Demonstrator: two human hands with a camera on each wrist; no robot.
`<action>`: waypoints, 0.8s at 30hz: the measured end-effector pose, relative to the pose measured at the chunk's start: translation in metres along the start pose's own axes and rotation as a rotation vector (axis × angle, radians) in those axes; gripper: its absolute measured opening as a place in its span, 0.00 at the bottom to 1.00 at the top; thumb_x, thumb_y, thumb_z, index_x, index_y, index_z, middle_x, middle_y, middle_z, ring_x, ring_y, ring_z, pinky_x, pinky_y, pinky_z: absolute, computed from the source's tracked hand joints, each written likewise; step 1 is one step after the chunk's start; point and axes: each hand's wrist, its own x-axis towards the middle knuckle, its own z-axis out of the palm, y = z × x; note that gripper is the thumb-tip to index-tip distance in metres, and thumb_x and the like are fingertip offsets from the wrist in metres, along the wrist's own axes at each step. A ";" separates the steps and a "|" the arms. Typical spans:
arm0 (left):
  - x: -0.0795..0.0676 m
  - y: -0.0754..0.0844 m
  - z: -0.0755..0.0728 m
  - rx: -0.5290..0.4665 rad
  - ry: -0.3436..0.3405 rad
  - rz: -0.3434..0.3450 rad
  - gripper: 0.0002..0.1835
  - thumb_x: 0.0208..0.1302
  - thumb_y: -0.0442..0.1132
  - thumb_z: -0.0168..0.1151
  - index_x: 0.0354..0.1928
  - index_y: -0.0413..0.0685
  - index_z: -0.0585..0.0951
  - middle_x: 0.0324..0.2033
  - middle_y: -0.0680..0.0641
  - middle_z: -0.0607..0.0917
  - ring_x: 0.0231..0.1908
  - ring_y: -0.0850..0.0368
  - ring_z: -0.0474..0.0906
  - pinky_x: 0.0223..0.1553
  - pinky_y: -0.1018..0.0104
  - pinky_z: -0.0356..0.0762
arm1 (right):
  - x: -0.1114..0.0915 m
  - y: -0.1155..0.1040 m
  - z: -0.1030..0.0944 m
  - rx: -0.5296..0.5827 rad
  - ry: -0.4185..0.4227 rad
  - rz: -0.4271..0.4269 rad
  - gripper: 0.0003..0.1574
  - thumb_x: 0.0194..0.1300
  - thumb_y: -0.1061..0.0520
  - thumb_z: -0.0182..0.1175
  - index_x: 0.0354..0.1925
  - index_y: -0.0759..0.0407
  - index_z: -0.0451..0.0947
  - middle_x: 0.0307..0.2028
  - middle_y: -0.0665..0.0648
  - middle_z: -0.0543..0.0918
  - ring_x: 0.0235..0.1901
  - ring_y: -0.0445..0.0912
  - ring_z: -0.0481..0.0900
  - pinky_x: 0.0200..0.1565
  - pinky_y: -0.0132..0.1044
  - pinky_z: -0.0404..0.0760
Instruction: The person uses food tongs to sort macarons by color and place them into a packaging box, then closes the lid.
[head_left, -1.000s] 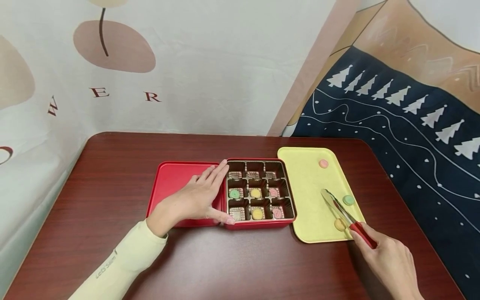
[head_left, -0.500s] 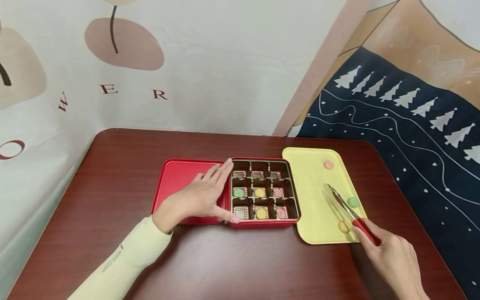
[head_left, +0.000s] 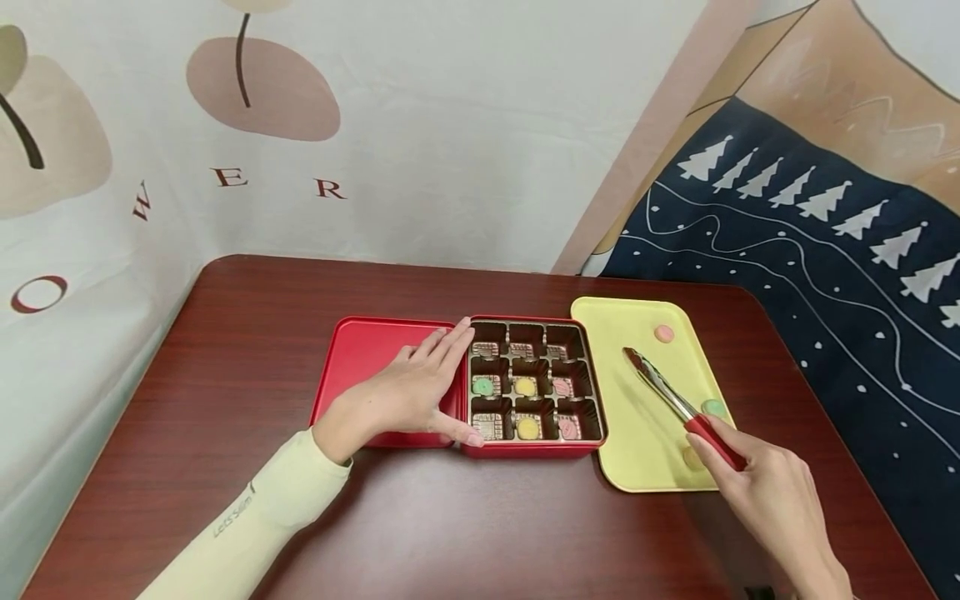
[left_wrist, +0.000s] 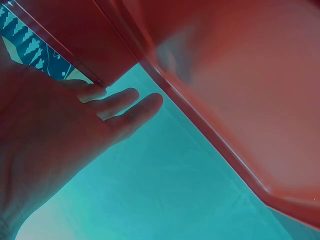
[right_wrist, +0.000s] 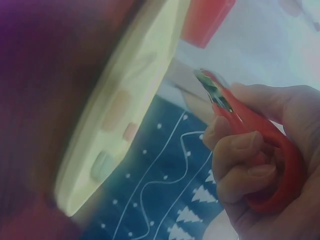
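My left hand [head_left: 408, 392] lies across the red lid [head_left: 356, 358], its straight fingers along the left edge of the red box [head_left: 536, 451]. A divided tray fills the box. Its middle row holds a green, a yellow [head_left: 525, 386] and a pink macaron; its front row holds a yellow and a pink one, with the left compartment bare. My right hand [head_left: 780, 492] grips red-handled tongs [head_left: 663, 392] above the yellow tray [head_left: 622, 454]. The tongs' arms look pressed together, with no macaron visible between the tips. On this tray lie pink [head_left: 663, 333], green [head_left: 713, 407] and partly hidden yellow macarons.
Everything stands on a dark red-brown table [head_left: 450, 517]. The lid, box and yellow tray sit side by side, nearly touching. A pale printed cloth [head_left: 450, 150] hangs behind, and a dark blue cloth with white trees [head_left: 787, 242] is at the right.
The right hand has swung the tongs slightly left and up over the yellow tray, away from the yellow macaron. The left hand keeps its place on the box; the head view has shifted slightly.
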 end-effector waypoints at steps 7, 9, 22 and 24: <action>-0.001 0.000 0.000 0.002 0.005 0.005 0.80 0.52 0.80 0.75 0.89 0.40 0.41 0.88 0.43 0.39 0.84 0.32 0.44 0.77 0.28 0.52 | 0.013 -0.022 0.004 0.030 -0.012 -0.059 0.26 0.55 0.59 0.85 0.53 0.61 0.93 0.17 0.41 0.79 0.16 0.36 0.60 0.18 0.31 0.58; 0.000 0.000 0.000 0.007 0.007 0.007 0.80 0.53 0.80 0.75 0.89 0.40 0.41 0.88 0.43 0.39 0.84 0.32 0.44 0.77 0.28 0.52 | 0.017 -0.029 0.005 0.049 -0.009 -0.089 0.27 0.54 0.59 0.86 0.53 0.59 0.93 0.18 0.40 0.78 0.16 0.36 0.60 0.18 0.30 0.59; -0.001 0.003 -0.002 -0.004 -0.022 -0.016 0.80 0.52 0.80 0.75 0.89 0.42 0.39 0.88 0.45 0.35 0.85 0.34 0.40 0.77 0.28 0.51 | 0.030 -0.065 0.018 0.196 -0.107 -0.150 0.27 0.57 0.60 0.85 0.56 0.56 0.93 0.35 0.48 0.92 0.16 0.35 0.65 0.16 0.27 0.60; -0.001 0.002 -0.002 -0.002 -0.018 -0.014 0.80 0.52 0.80 0.75 0.89 0.42 0.39 0.88 0.45 0.35 0.85 0.34 0.40 0.77 0.28 0.51 | 0.028 -0.072 0.022 0.226 -0.125 -0.179 0.27 0.58 0.61 0.85 0.56 0.56 0.93 0.42 0.51 0.94 0.20 0.34 0.74 0.18 0.25 0.63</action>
